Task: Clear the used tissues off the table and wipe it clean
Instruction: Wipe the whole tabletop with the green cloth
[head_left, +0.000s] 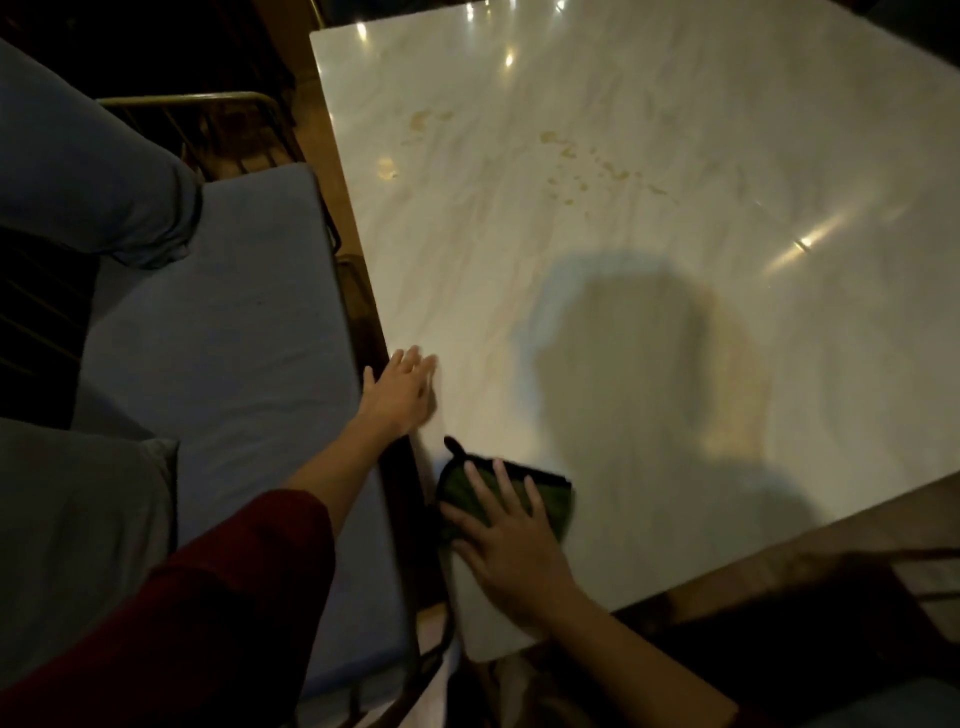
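No used tissues are in view anywhere on the pale, glossy, marble-patterned tabletop, so the clearing half looks done and we're into the wipe. The right grip lies flat with its fingers straight and spread, clenching nothing, and presses down on the dark green folded cloth with black trim at the tabletop's near corner. Just left of the cloth and a little beyond it, the left grip rests released, palm down, on the tabletop's edge, holding nothing. Well beyond the cloth sits a scatter of brownish dried spill marks, with a second brownish patch off to their left. None of that is reached yet, so I'd call the wiping barely begun. Left of the cloth, off the tabletop, is a blue cushioned bench seat. No brand, label or writing can be read.
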